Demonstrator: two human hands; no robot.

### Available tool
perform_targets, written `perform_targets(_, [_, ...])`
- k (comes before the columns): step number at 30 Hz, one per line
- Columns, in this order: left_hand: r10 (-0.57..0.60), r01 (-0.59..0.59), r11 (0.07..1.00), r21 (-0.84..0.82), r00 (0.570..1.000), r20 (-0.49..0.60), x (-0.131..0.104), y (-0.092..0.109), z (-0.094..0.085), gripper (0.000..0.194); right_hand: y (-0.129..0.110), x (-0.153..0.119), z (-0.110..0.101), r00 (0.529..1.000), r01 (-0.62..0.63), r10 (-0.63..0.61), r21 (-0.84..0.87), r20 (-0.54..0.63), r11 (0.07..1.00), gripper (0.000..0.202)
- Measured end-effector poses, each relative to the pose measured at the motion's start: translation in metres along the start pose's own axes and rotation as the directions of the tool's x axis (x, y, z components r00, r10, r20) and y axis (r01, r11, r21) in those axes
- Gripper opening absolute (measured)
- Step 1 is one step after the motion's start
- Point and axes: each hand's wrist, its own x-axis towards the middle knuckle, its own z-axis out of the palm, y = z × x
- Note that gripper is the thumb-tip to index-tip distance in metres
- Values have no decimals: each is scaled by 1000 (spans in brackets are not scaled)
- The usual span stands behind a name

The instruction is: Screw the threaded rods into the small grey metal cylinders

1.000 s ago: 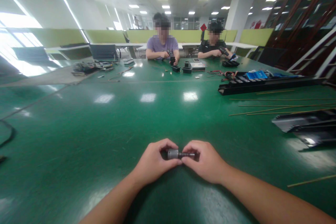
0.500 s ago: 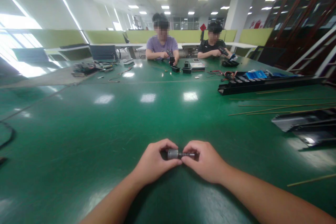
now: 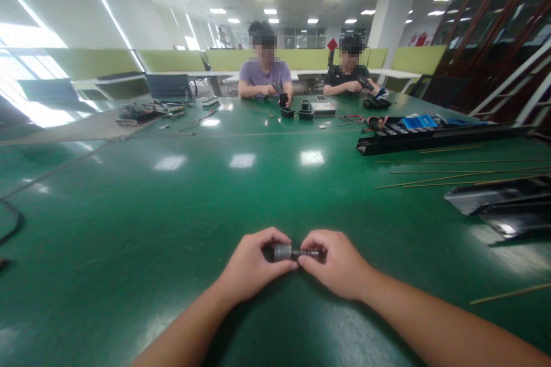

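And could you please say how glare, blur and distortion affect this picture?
In the head view, ceiling-light reflections glare on the green tabletop, the windows at left are washed out, the cabinet looks stretched, and the metal part looks soft.

Item tally, table and room, counted by kind.
Wearer's hands, 2: left hand (image 3: 251, 265), right hand (image 3: 338, 265). Metal part (image 3: 283, 252), 1. Green table (image 3: 193, 200), 1. Co-workers, 2: purple shirt (image 3: 266, 75), black shirt (image 3: 338, 80). Thin rods (image 3: 510, 293), 6 made out: 5 grouped, 1 apart. Long black channel (image 3: 400, 145), 1. Small open black boxes (image 3: 305, 116), 2. Metal channels (image 3: 467, 199), at least 2, overlapping, exact count unclear. Red diamond (image 3: 332, 45), 1. White column (image 3: 392, 17), 1.
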Motion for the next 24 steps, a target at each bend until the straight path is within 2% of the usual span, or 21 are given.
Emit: perform_targets(24, [6, -6, 1000, -4, 1000, -3, 1, -3, 0, 26, 2, 1, 0, 1000, -7, 7, -5, -10, 1000, 4])
